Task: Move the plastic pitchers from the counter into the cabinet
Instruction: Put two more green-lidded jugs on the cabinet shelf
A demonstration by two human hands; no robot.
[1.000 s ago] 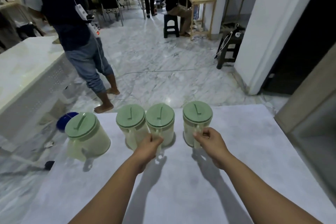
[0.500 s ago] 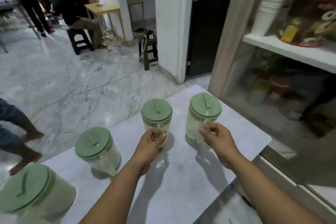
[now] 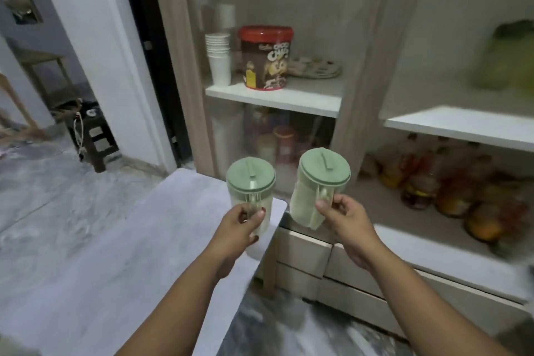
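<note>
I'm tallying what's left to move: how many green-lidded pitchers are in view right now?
2. One pitcher is in the left hand, over the counter's corner; the other pitcher is in the right hand, nearer the cabinet. Others may be out of frame.

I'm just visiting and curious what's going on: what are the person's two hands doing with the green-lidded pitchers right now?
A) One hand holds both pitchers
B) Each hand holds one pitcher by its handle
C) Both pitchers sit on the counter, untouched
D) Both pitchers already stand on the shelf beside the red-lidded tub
B: the left hand grips the left pitcher by its handle, and the right hand grips the right pitcher the same way, facing the cabinet.
</note>
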